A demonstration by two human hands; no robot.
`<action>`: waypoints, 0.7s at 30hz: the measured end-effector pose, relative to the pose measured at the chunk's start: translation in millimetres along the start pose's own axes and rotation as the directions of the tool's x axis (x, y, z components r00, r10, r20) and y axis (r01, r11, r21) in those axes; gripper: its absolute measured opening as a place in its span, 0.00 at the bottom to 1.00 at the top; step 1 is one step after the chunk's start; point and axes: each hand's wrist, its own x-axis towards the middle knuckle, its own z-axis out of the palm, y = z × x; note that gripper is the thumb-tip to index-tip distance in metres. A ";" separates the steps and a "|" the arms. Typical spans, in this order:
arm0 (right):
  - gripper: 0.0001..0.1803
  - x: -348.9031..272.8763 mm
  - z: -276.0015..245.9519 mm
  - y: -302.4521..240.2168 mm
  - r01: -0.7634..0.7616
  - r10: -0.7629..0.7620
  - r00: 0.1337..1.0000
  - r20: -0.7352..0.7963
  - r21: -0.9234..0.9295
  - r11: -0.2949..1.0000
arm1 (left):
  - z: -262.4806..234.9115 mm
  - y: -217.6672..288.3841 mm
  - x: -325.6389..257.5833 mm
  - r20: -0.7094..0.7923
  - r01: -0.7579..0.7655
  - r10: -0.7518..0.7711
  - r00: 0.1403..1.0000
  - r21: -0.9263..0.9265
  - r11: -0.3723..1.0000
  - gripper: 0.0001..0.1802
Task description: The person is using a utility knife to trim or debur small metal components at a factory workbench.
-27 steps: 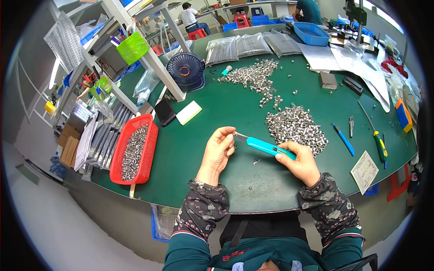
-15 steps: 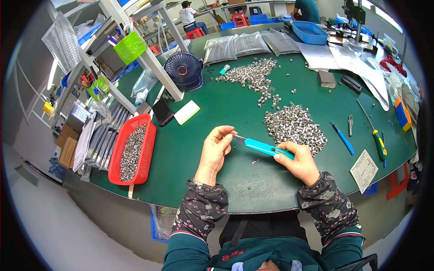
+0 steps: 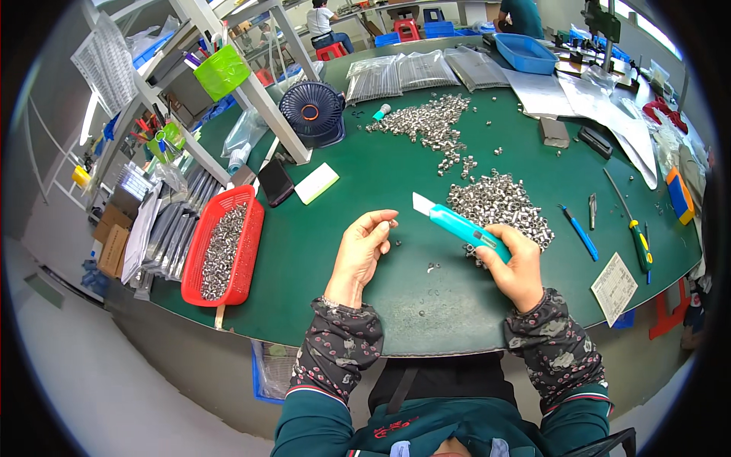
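I see left hand, grip pinching a small metal piece over the desk | right hand wrapped round teal knife, long axis slanting away leftward | blade apart, beyond and right of piece

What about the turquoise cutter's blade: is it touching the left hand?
No, bare green tabletop shows between the blade and the left hand.

Dark fan, black phone, blue tray
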 end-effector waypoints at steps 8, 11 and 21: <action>0.13 -1.2 3.8 4.1 0.061 -0.059 0.998 0.028 -0.070 0.996 | 2.6 -3.2 -0.3 0.141 0.059 -0.017 0.990 -0.300 0.952 0.06; 0.14 -0.9 3.8 3.8 0.097 -0.094 0.995 0.036 -0.102 0.990 | -2.0 -5.9 2.1 0.223 0.077 -0.004 0.975 -0.321 0.944 0.07; 0.14 -0.5 5.1 5.0 0.105 -0.100 0.994 0.054 -0.106 0.989 | -1.1 -5.0 2.6 0.148 0.049 -0.005 0.989 -0.293 0.955 0.10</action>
